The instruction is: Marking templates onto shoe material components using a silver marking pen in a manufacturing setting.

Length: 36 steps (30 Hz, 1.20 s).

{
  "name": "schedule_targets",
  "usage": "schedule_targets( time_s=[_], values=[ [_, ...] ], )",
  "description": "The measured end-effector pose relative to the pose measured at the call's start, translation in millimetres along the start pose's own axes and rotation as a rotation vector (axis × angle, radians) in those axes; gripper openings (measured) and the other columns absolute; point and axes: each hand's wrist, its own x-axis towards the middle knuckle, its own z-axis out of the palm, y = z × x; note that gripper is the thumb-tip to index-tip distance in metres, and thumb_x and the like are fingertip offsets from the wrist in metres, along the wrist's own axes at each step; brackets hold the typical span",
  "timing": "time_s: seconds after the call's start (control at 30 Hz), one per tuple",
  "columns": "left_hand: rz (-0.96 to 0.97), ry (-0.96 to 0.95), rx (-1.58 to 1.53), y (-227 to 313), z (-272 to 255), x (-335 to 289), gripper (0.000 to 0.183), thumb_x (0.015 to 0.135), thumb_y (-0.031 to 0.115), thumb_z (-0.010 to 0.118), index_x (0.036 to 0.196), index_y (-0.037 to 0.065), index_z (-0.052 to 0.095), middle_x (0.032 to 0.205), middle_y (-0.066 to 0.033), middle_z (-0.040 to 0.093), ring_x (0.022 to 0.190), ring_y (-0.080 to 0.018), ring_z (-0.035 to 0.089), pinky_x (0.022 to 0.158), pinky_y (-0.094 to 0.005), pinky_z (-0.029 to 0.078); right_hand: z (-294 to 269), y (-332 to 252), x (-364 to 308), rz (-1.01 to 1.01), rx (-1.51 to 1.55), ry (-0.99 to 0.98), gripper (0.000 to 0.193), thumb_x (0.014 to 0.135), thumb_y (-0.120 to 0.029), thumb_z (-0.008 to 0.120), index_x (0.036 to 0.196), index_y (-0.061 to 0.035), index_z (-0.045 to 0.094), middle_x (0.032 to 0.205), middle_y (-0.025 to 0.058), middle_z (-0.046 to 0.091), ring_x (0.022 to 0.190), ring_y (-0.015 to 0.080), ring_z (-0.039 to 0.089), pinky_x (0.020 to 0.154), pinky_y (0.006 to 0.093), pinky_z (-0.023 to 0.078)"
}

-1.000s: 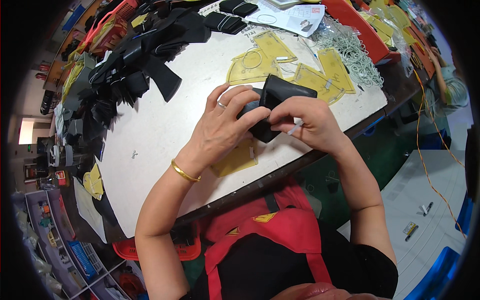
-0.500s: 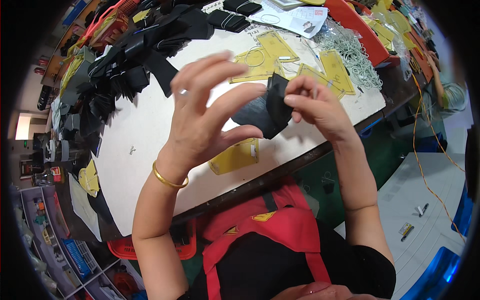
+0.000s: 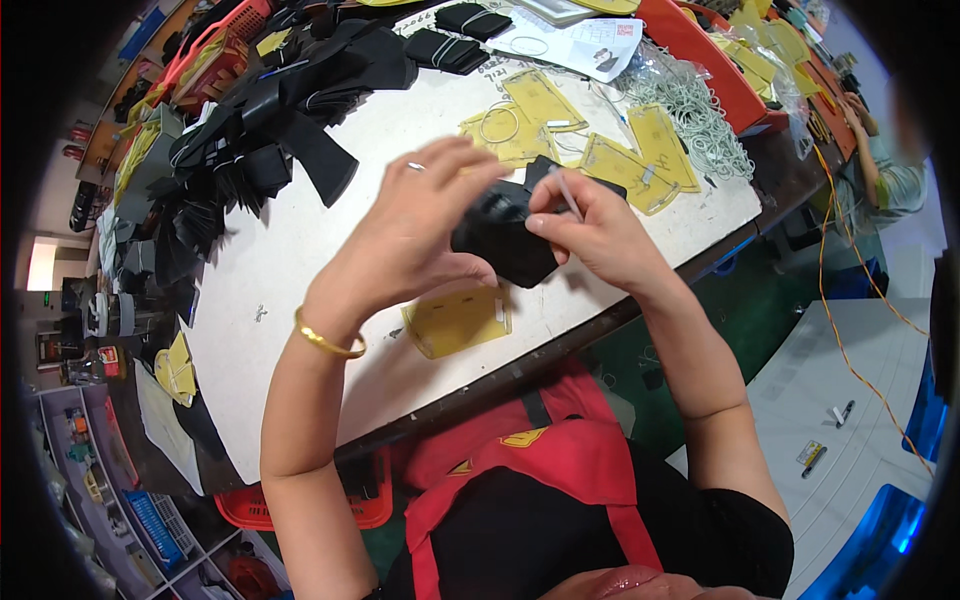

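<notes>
Across the middle of the view runs a white worktable (image 3: 300,250), its near edge dark and bending with the lens. On its far left lies a big heap of black pouches (image 3: 250,130), spilling toward the table's middle. At the far right corner stands a red tray (image 3: 700,50), and just beside it sits a tangle of pale green loops (image 3: 700,110). A white printed sheet (image 3: 570,40) lies at the far edge, with two flat black pouches just to its left. Several yellow plastic sleeves (image 3: 560,125) are spread beyond the hands, and one more yellow sleeve (image 3: 458,320) lies alone near the table's front edge, below the hands.

Above the table, the black pouch (image 3: 505,240) is held up between both hands. The left hand (image 3: 410,240) holds it from the left side, thumb under its lower edge, fingers spread loosely and curved over the top; a ring shows on one finger and a gold bangle (image 3: 328,342) circles the wrist. The right hand (image 3: 590,225) grips the pouch's right end, with a thin white cord (image 3: 568,192) pinched between thumb and forefinger against the pouch.
</notes>
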Motion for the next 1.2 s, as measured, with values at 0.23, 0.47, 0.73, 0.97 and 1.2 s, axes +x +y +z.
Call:
schedule_targets(
  time_s=[0.23, 0.47, 0.73, 0.97, 1.2],
  values=[
    [-0.148, -0.354, 0.066, -2, 27, 27, 0.082, 0.058, 0.021, 0.089, 0.131, 0.004, 0.057, 0.132, -0.0128, 0.058, 0.131, -0.0302, 0.049, 0.111, -0.0446, 0.033, -24, -7, 5, -0.032, -1.147, 0.461, 0.042, 0.078, -0.034, 0.079, 0.108, -0.0074, 0.069, 0.102, 0.0094, 0.072, 0.097, 0.0312, 0.069, 0.082, 0.0428, 0.054],
    [-0.33, -0.603, 0.137, 4, 24, 54, 0.079, 0.054, 0.022, 0.092, 0.125, 0.006, 0.06, 0.118, -0.011, 0.062, 0.122, -0.0297, 0.054, 0.108, -0.0431, 0.035, -33, -39, 35, 0.256, -1.353, 0.09, 0.052, 0.072, -0.029, 0.081, 0.116, -0.006, 0.067, 0.103, 0.0137, 0.072, 0.095, 0.031, 0.069, 0.082, 0.0415, 0.053],
    [-0.211, -0.237, 0.114, 3, 40, 9, 0.074, 0.059, 0.019, 0.089, 0.125, 0.008, 0.059, 0.131, -0.0105, 0.058, 0.13, -0.0295, 0.049, 0.109, -0.0445, 0.034, -72, -22, 35, 0.081, -0.625, 0.137, 0.037, 0.079, -0.021, 0.08, 0.106, 0.0004, 0.066, 0.089, 0.0084, 0.071, 0.078, 0.0143, 0.067, 0.073, 0.0286, 0.054],
    [-0.138, -0.229, 0.122, 9, 41, 6, 0.075, 0.061, 0.012, 0.087, 0.129, 0.012, 0.055, 0.136, -0.0087, 0.054, 0.136, -0.0288, 0.044, 0.113, -0.0497, 0.03, -94, -15, 20, 0.022, -0.477, 0.248, 0.038, 0.086, -0.026, 0.076, 0.109, 0.0029, 0.069, 0.091, 0.0068, 0.072, 0.077, 0.0099, 0.066, 0.073, 0.0247, 0.053],
    [-0.099, -0.278, 0.103, 16, 33, 2, 0.077, 0.06, 0.006, 0.086, 0.13, 0.012, 0.054, 0.134, -0.0076, 0.055, 0.136, -0.0283, 0.044, 0.114, -0.0486, 0.027, -94, -10, 8, 0.084, -0.436, 0.23, 0.039, 0.09, -0.028, 0.073, 0.114, 0.0028, 0.067, 0.091, 0.0047, 0.071, 0.078, 0.0084, 0.064, 0.074, 0.0238, 0.052]
  ],
)
